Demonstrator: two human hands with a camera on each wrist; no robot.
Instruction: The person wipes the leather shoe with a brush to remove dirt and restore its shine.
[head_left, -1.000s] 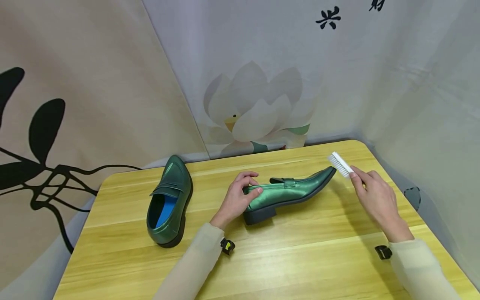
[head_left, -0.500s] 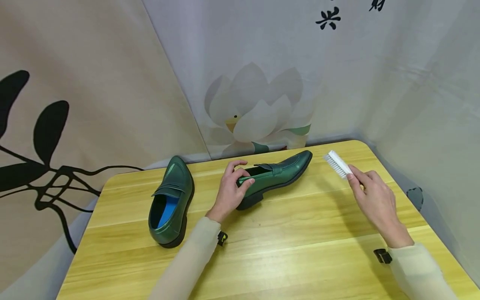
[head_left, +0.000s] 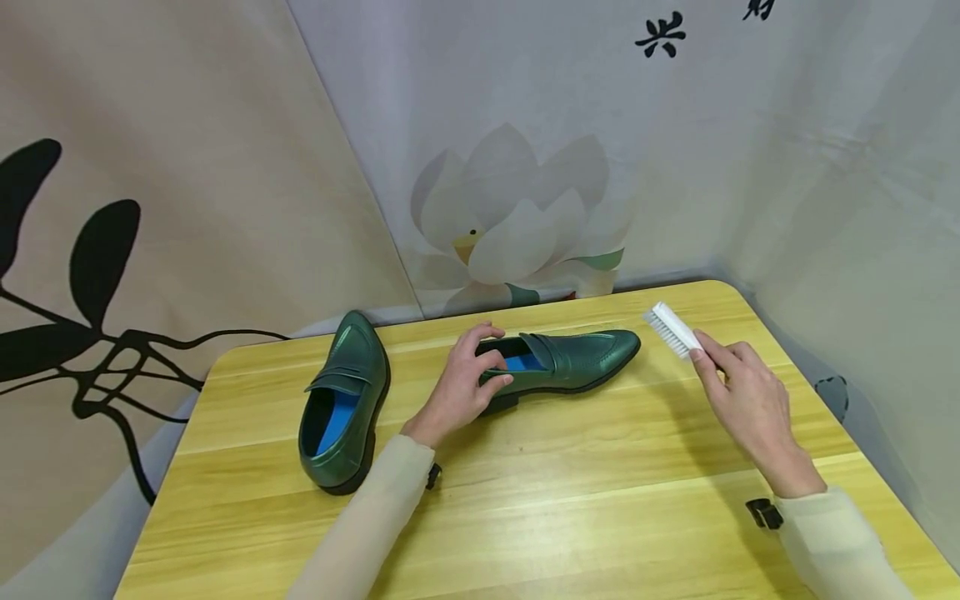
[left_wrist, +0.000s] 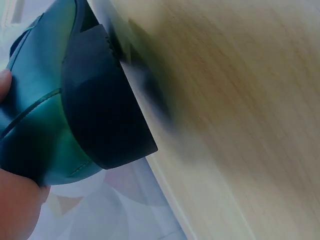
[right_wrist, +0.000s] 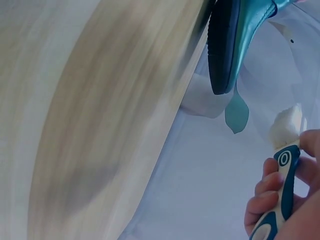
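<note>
A dark green loafer [head_left: 583, 360] with a black sole and blue insole is held close over the table, its toe pointing right. My left hand [head_left: 457, 383] grips it at the heel end, thumb on the near side and fingers over the opening. The left wrist view shows the black block heel [left_wrist: 102, 105] near the tabletop, a shadow beside it. In my right hand [head_left: 746, 404] is a small brush [head_left: 672, 330] with white bristles, a little right of the toe and apart from it. Its blue-and-white handle [right_wrist: 286, 185] shows in the right wrist view.
The matching green loafer [head_left: 345, 408] stands upright at the left of the wooden table [head_left: 570, 500], toe toward the back edge. Behind the table hangs a printed cloth [head_left: 517, 200] with a flower and dark leaves.
The held loafer has moved left, away from the brush, and rolled from its side to show its opening; its toe rose, then came down. The brush has shifted slightly left.
</note>
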